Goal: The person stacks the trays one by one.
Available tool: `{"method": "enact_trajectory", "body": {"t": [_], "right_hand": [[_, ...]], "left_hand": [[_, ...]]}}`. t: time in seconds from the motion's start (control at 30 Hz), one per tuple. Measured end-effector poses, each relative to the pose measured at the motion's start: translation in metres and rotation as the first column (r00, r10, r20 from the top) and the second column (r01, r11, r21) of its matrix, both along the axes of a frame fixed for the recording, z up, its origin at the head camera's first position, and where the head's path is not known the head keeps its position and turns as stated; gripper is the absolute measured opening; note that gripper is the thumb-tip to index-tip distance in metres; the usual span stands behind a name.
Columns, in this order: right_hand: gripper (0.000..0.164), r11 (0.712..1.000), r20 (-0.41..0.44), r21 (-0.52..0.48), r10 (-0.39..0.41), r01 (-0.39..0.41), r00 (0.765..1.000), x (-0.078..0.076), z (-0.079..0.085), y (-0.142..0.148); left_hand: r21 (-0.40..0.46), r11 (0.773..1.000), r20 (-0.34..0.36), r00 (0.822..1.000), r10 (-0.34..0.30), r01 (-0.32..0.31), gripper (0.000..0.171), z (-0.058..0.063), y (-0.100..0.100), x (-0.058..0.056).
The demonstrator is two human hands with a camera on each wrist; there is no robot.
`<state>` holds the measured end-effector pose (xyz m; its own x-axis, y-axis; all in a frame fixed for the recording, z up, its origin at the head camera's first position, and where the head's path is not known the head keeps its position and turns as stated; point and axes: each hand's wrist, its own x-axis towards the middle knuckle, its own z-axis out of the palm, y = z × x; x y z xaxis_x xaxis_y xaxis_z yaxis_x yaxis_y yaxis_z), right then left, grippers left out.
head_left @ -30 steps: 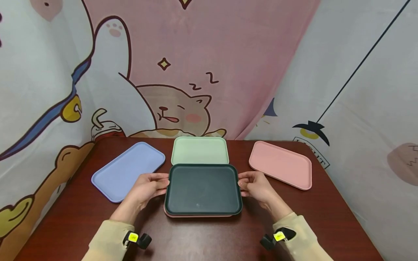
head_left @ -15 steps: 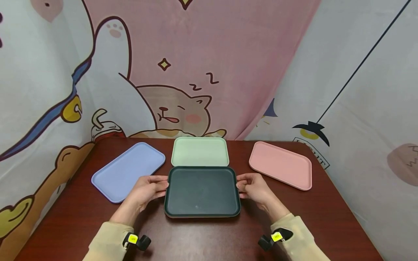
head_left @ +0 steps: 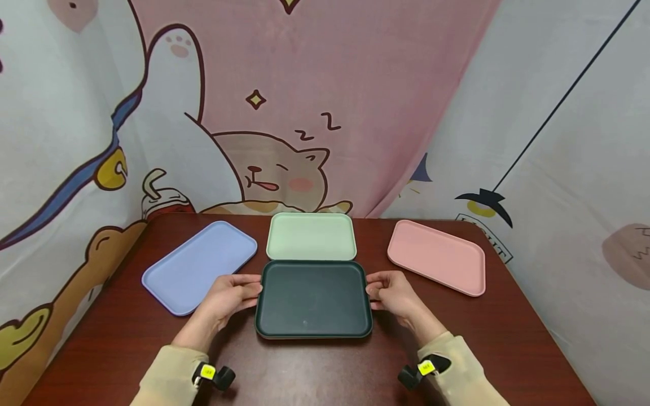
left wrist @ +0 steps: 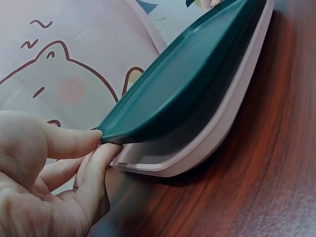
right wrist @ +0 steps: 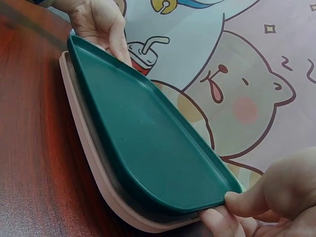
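A dark green rectangular tray (head_left: 313, 299) is held level between the two hands, at the middle of the table. My left hand (head_left: 228, 296) pinches its left short edge between thumb and fingers, seen close in the left wrist view. On the opposite short edge, my right hand (head_left: 393, 296) pinches the rim with the thumb on top. Directly beneath lies a larger-looking pale pink tray (right wrist: 94, 163), and a gap shows between the two rims in both wrist views. The inside of this lower tray is mostly covered and in shadow.
Behind the green tray lies a light green tray (head_left: 311, 237), its near edge hidden or close to it. A blue tray (head_left: 200, 268) lies angled at the left, a pink tray (head_left: 437, 257) at the right. All stand on a dark red-brown wooden table (head_left: 315, 375) before a printed cloth (head_left: 381, 84).
The dark green tray has come down and slightly nearer over the lower tray, whose near rim no longer shows in the head view. The right hand has shifted a little left and down.
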<state>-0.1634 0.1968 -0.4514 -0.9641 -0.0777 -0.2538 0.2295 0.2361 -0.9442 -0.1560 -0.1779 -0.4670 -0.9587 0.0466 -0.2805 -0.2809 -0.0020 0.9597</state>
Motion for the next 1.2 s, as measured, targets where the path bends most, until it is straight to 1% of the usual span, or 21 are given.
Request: {"method": "enact_trajectory", "body": {"t": [0.33,0.63,0.83,1.03,1.2], "right_hand": [[0.026,1.0,-0.002,0.014,0.003,-0.003,1.0,-0.001,-0.0025,0.0],[0.025,1.0,-0.001,0.023,0.008,-0.008,1.0,-0.0025,-0.003,-0.0015],[0.026,0.999,0.002,0.034,0.006,-0.006,1.0,-0.0027,-0.0038,-0.0025],[0.026,0.999,0.006,0.036,0.001,-0.001,1.0,-0.0029,-0.0055,-0.0033],[0.026,0.999,0.005,0.041,0.001,-0.001,1.0,-0.0039,-0.0066,-0.0039]], "left_hand": [[0.003,1.0,0.002,1.0,0.004,-0.004,0.036,-0.0029,-0.0001,-0.0011],[-0.004,1.0,0.005,1.0,0.011,-0.011,0.036,-0.0014,0.0006,0.0003],[-0.026,0.999,0.001,1.0,0.019,-0.019,0.037,-0.0013,0.0029,0.0025],[-0.033,0.999,0.008,0.999,0.038,-0.037,0.035,-0.0017,0.004,0.0012],[-0.067,0.997,0.001,0.999,0.045,-0.044,0.033,-0.0031,0.0031,0.001]]}}
